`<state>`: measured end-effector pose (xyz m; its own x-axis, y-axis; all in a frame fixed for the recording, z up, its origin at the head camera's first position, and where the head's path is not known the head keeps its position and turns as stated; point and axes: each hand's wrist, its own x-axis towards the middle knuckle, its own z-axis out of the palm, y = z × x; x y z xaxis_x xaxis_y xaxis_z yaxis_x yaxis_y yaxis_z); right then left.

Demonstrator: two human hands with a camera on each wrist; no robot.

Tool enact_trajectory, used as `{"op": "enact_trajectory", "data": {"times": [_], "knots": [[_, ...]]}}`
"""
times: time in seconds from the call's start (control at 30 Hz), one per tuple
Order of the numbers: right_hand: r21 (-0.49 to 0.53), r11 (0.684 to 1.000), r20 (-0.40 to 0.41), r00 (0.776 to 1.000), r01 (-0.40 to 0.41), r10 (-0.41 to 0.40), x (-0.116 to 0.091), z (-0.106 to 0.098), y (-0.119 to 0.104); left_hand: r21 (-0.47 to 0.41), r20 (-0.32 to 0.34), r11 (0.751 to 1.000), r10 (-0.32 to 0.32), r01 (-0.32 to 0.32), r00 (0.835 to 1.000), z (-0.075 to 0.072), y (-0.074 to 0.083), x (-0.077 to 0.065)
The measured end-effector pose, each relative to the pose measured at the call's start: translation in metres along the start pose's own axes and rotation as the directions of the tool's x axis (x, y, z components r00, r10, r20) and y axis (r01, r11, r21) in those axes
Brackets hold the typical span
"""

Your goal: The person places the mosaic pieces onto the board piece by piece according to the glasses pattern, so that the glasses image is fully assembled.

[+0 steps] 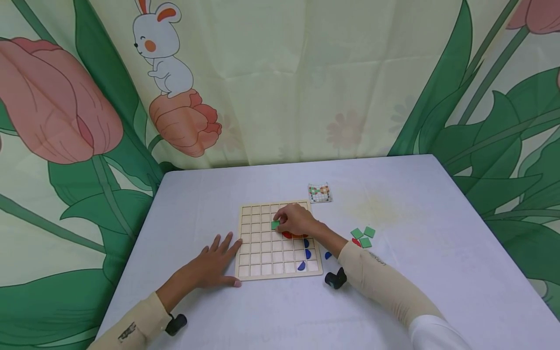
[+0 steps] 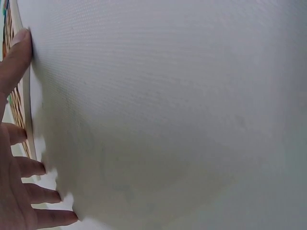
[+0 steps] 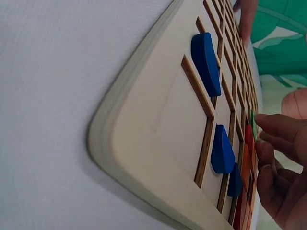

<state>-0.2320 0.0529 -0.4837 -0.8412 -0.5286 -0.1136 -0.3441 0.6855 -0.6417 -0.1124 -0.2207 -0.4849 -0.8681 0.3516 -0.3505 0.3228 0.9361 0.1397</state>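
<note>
A wooden grid board (image 1: 255,246) with square cells lies on the table. My right hand (image 1: 295,219) is over its upper middle, thumb and forefinger pinching a green square tile (image 1: 275,225); in the right wrist view the green tile (image 3: 253,119) shows edge-on at the fingertips. Red pieces (image 1: 286,235) and orange ones lie under that hand, partly hidden by it. Blue half-round pieces (image 1: 301,266) sit in cells along the board's right side. My left hand (image 1: 213,266) rests with spread fingers against the board's left edge, also seen in the left wrist view.
Right of the board lie loose green tiles (image 1: 369,232), a red piece (image 1: 356,242) and a blue piece (image 1: 328,255), partly by the right forearm. A printed pattern card (image 1: 320,193) lies behind the board's right corner. A patterned curtain (image 1: 271,87) hangs behind the table.
</note>
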Motion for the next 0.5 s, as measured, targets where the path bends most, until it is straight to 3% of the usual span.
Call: {"op": "enact_trajectory", "data": {"times": [0.23, 0.5], "knots": [[0.017, 1.0, 0.01, 1.0, 0.017, -0.017, -0.003, -0.002, 0.001, -0.009, 0.002, 1.0, 0.002, -0.002, 1.0, -0.001, 0.0, -0.002], [0.164, 0.983, 0.011, 0.996, 0.082, -0.085, -0.012, -0.014, 0.018, -0.006, -0.009, 1.0, 0.006, -0.006, 1.0, -0.001, 0.001, -0.004]]}}
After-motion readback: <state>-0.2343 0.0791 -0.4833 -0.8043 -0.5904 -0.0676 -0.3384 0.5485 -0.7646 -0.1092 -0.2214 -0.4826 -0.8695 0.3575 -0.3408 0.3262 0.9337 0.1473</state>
